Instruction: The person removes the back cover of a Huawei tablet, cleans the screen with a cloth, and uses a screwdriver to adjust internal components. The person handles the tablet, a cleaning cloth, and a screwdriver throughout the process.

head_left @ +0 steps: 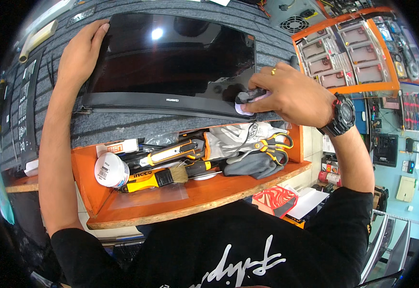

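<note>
A dark screen panel [171,62] lies before me on the ribbed grey worktop [273,41].
Nearest me, an orange tray [219,198] holds a yellow brush [144,181] and scissors [266,143]. Past it, my right grip [291,93] is closed around a dark pad [252,96] with a pale underside, touching the panel's near right corner. My left grip [80,54] touches its far left corner; I cannot tell how tightly it closes.
</note>
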A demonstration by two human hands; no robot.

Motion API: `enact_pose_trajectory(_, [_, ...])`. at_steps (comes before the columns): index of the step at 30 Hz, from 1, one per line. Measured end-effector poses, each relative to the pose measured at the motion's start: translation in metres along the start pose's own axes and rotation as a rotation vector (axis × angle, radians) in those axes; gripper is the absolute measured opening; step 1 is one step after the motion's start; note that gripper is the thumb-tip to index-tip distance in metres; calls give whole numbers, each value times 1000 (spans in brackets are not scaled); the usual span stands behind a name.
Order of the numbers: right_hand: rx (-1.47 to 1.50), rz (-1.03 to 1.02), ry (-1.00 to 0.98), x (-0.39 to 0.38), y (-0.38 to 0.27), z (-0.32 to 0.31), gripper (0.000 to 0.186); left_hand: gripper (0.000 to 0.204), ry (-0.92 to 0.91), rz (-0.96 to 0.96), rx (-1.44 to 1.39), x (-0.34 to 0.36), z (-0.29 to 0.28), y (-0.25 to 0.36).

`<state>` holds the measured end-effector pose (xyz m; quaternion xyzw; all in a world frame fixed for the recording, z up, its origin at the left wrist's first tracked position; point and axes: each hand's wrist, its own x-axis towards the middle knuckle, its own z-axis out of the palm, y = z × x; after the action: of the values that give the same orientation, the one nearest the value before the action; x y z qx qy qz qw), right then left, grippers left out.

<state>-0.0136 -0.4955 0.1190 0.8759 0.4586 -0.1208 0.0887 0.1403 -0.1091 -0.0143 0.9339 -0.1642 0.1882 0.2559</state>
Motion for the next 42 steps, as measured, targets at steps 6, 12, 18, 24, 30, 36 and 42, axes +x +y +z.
enact_pose_trajectory(6, [12,144,63,-39,-6,19,50,39,-16,-29,0,-2,-3,9])
enact_pose_trajectory(12, [-20,238,171,-44,0,37,53,40,-26,-19,-16,-1,-3,5])
enact_pose_trajectory(18, [-57,258,193,-36,15,35,46,42,-20,-18,-4,-1,-3,6])
enact_pose_trajectory(24, [-85,269,237,-26,32,35,39,41,-22,-17,2,-3,-4,5])
enact_pose_trajectory(30, [-107,267,283,-18,59,38,34,41,-14,1,-11,-2,-5,7])
enact_pose_trajectory(36, [-44,328,287,-6,87,41,32,41,-14,6,16,-4,-6,10])
enact_pose_trajectory(42, [11,438,293,6,102,43,28,41,-26,-1,11,-3,-7,10])
